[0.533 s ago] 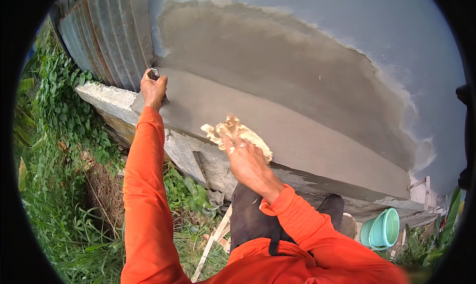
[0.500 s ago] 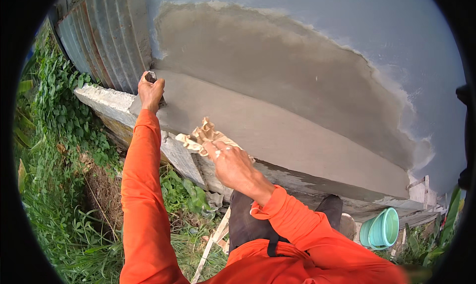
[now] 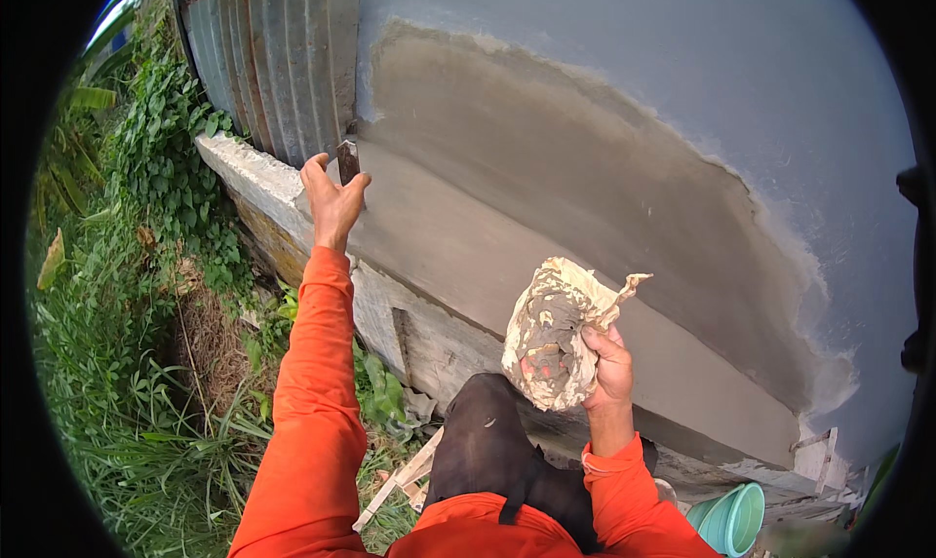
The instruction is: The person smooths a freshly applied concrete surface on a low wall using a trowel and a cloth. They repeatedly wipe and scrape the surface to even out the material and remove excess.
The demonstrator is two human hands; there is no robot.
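At the left end of the plastered ledge, my left hand reaches out with thumb and fingers apart. Between them stands a short dark brown strip, wood or metal, upright at the ledge's end; the fingers do not close on it. My right hand grips a crumpled cream sheet, paper or cloth, by its right edge. Its upturned face is smeared with grey mortar. I hold it in front of the ledge, above my knee. Damp grey plaster covers the wall behind the ledge.
Rusty corrugated metal rises beyond my left hand. A rough concrete beam runs below it, with vines and grass on the left. Wooden strips lie by my leg. A green bucket stands at lower right.
My left fingers have opened from around the dark strip, which stays at the ledge's end. My right hand has drawn the crumpled sheet back from the ledge edge and turned its mortar-smeared face up.
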